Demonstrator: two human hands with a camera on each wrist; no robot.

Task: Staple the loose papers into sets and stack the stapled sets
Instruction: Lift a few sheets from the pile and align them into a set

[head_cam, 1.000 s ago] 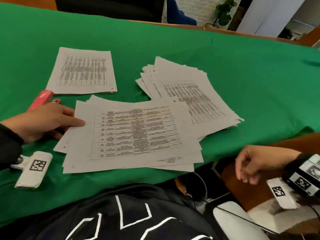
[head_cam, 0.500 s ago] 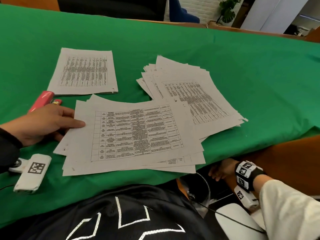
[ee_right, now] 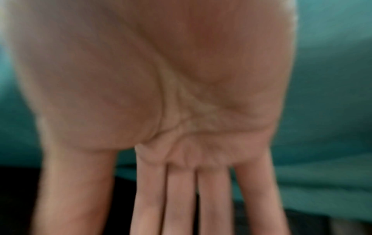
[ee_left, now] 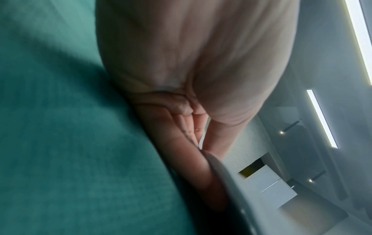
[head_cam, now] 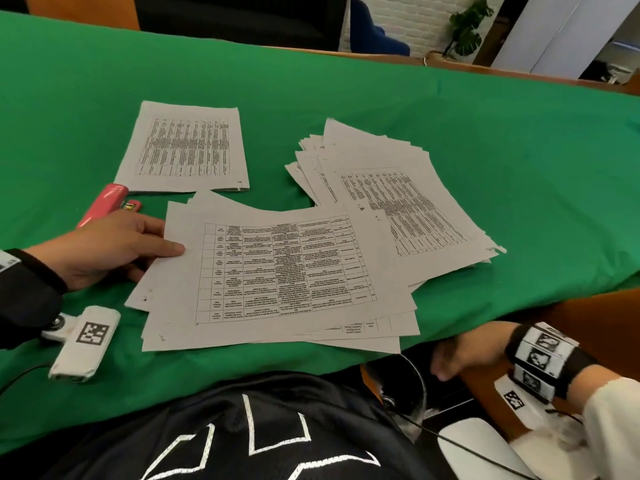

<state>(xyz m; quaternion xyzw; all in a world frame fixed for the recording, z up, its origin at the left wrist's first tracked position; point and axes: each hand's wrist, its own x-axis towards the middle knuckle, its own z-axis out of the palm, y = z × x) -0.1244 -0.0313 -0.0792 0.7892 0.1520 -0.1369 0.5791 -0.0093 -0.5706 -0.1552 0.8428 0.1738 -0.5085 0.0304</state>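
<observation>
Resting at the left part of the near edge of the table [head_cam: 450, 116], my left hand [head_cam: 104, 249] lies with its fingers [head_cam: 162, 249] stretched out nearly straight, the tips pressing the left margin of the loose papers [head_cam: 277, 271] fanned out in front of me; the left wrist view shows a sheet's edge running between thumb and fingers, though I cannot tell whether they pinch it. Just behind that hand, touching or nearly touching its knuckles, the red stapler [head_cam: 104, 204] lies on the green cloth with its far end pointing at the table's far edge. Beyond the stapler, toward the far left of the table, a neat set of papers [head_cam: 183, 147] lies flat, its near right corner curled slightly. The loose papers spread across the near middle, and their lowest sheets reach to the near edge. To their right, partly tucked under them, a second fanned pile [head_cam: 398, 202] angles toward the near right edge. My right hand [head_cam: 464, 348] hangs below the near edge at the right, off the table, fingers extended and relaxed in the right wrist view, holding nothing. A wrist-worn camera [head_cam: 85, 341] rests on the cloth at the near left.
</observation>
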